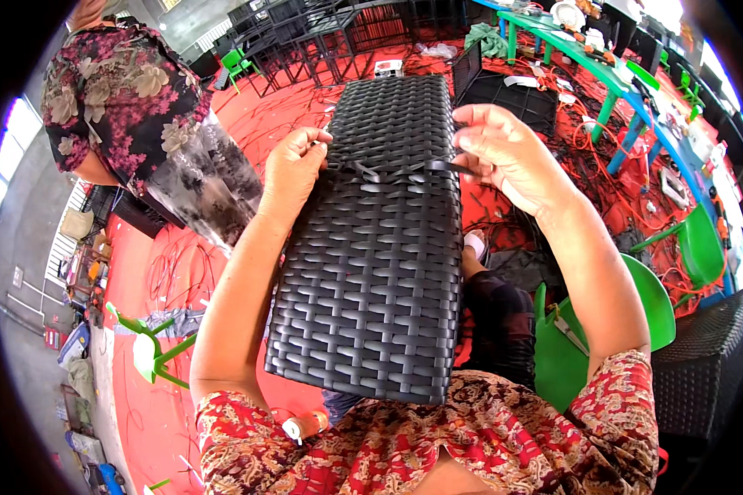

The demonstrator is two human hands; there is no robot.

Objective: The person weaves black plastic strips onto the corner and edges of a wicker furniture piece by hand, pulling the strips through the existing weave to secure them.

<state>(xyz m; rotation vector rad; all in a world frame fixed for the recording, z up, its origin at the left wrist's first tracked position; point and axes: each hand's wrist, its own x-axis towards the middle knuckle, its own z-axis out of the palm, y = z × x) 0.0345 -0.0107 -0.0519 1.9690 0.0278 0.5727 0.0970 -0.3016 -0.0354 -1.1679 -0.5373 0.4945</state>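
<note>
A red patterned blouse (pixel 470 437) fills the near edge. Above it, resting on the lap, stands a large black woven panel (pixel 371 272), almost fully woven; only a loose black strip (pixel 404 167) across its upper part remains untucked. The left hand (pixel 293 169) grips the panel's edge, while the right hand (pixel 504 153) pinches the strip's end. The panel's underside is hidden.

The woven panel (pixel 371 247) lay between the left hand (pixel 293 169) and right hand (pixel 504 153), a plastic chair (pixel 636 322) to its right, another person (pixel 132 107) behind left.
</note>
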